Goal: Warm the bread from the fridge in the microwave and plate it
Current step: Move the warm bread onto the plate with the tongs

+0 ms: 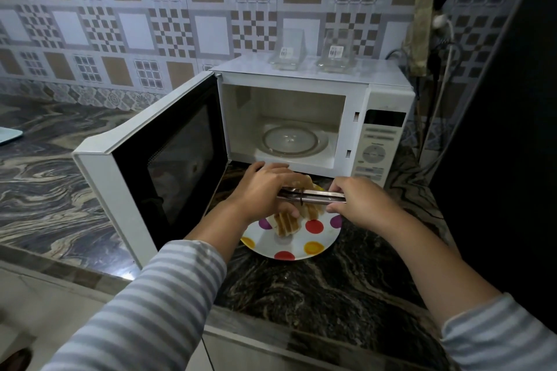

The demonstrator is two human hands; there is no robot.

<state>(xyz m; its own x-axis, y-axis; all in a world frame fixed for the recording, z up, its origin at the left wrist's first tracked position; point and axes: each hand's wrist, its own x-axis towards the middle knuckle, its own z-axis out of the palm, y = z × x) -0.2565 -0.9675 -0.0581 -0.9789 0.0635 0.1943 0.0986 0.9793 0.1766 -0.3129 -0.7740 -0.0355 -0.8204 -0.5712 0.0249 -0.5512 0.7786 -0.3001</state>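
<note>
Head view: right hand [363,205] grip pinching steel tongs [313,197], left hand [265,193] clasping ridged bread [286,223] over round dotted plate [297,245].

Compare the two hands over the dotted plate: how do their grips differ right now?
The right hand pinches the handle end of the metal tongs; the left hand lies over the bread at the tongs' other end. The right hand hangs past the plate rim; the left is above its middle. Both are in front of the open microwave.

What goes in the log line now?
right hand: holds metal tongs | left hand: on bread slices | spotted white plate | white microwave: open
</note>
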